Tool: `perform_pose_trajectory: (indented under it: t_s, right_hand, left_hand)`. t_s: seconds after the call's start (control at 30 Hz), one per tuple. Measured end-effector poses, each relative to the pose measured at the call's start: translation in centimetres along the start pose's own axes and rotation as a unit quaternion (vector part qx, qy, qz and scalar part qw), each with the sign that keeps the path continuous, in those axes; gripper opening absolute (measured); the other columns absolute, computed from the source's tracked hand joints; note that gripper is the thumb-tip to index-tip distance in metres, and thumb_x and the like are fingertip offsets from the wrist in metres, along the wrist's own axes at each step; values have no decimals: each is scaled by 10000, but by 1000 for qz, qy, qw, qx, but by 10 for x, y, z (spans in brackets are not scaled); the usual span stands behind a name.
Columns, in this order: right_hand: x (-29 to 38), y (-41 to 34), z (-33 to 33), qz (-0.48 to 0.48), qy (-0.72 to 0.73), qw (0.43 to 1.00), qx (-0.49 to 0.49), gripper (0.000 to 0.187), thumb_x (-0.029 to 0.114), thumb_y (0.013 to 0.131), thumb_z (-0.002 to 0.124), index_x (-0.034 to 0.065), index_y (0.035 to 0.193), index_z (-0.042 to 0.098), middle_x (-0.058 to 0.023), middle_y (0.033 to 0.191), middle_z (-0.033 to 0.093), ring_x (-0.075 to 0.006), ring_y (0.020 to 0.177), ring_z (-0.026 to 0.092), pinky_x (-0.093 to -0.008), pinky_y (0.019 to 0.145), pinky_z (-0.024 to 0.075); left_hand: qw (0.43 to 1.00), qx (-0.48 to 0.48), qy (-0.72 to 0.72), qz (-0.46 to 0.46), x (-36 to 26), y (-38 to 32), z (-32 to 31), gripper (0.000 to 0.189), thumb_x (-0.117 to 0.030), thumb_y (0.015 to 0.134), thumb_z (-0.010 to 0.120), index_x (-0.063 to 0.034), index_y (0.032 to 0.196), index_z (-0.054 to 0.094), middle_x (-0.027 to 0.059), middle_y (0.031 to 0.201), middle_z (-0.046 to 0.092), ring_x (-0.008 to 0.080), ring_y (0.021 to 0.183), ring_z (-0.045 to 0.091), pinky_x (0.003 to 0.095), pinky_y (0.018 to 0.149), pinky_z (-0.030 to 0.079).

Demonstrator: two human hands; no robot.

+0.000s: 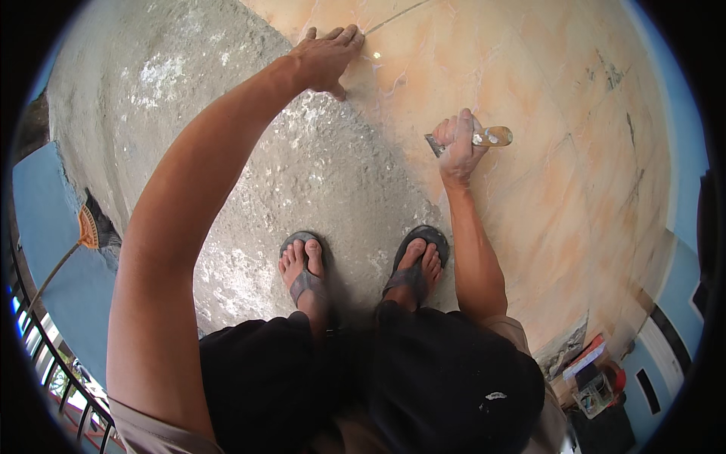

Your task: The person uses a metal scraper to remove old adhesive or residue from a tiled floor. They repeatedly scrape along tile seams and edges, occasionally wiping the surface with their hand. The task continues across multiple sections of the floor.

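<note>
My left hand (329,59) rests with fingers spread at the border between the orange marbled floor tiles (522,187) and the rough grey cement floor (351,170); it holds nothing. My right hand (460,144) grips a putty knife (493,137) above the tiles. The worn wooden handle points to the right, and part of the metal blade shows to the left of the fist. The fingers hide the middle of the tool. Pale dust covers the right hand. White residue lies in patches on the cement.
My feet in dark flip-flops (422,244) stand on the cement. A broom with an orange head (88,227) leans at the left by a blue wall (51,187). Black railings (68,391) run at lower left. A clear container (592,397) and other items lie at lower right.
</note>
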State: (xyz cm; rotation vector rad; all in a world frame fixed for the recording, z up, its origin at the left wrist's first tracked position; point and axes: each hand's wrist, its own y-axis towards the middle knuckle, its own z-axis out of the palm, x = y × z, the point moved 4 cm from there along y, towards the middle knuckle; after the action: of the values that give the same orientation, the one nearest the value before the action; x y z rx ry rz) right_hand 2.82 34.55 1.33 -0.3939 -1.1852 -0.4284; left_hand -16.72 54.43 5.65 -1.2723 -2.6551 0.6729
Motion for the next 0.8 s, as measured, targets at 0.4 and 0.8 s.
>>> perform_pose_trajectory:
  t_s: [0.4,0.8]
  right_hand:
    - [-15,-37,1,45,-53,998,3,480,320,1129,499,83,717,434,19,589,419,-97,528,343,-316,531,329]
    - [-17,-45,-2,46,16,997,64,449,233,1124,482,99,707,387,22,587,350,-114,527,332,-328,515,310]
  left_hand:
    - [1000,16,-1,-5,-2,-1,13,1259,-371,703,969,-78,1673,223,126,1757,216,298,1613,248,670,1278,274]
    - [999,8,-28,-15,2,-1,3,1248,-314,698,971,-80,1676,233,103,1758,223,282,1612,256,674,1262,313]
